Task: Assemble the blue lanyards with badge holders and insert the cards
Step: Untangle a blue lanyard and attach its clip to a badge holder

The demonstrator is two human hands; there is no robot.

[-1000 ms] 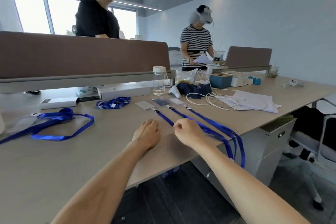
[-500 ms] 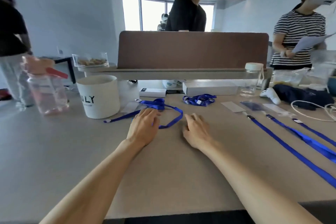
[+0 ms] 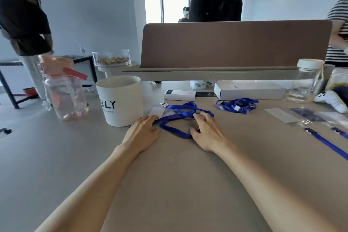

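The left grip point(image 3: 143, 132) is lying flat on the worktop point(image 3: 178, 184) with its fingers stretched forward, the fingertips point(image 3: 153, 118) touching the near-left run of the loose blue lanyard point(image 3: 180, 112) and closing on nothing; the right grip point(image 3: 207, 132) is likewise lying spread and relaxed, its fingers resting on the strap's right bend and its thumb sitting just beside the near loop, no pinch showing on either side; the lanyard is lying straight ahead of both grips and partly between them, its tangled loops stretching mostly left to right across the worktop; its metal clip point(image 3: 164, 104) and the clear badge holder point(image 3: 157, 111) are lying at the far-left end, just beyond the left grip's fingertips, so the left grip is sitting nearer that end and looking better placed to take it while the right is steadying the strap; whether the white card there is lying inside the holder or under it I cannot tell; just left of the holder a white cup point(image 3: 120, 100) is showing the dark letters "ULY", anything before them being turned out of sight and the smaller line beneath being too small to read; behind, a small white box point(image 3: 179, 95) is carrying a dark label that is not legible; a second bundled lanyard point(image 3: 237, 105) is lying well to the right.
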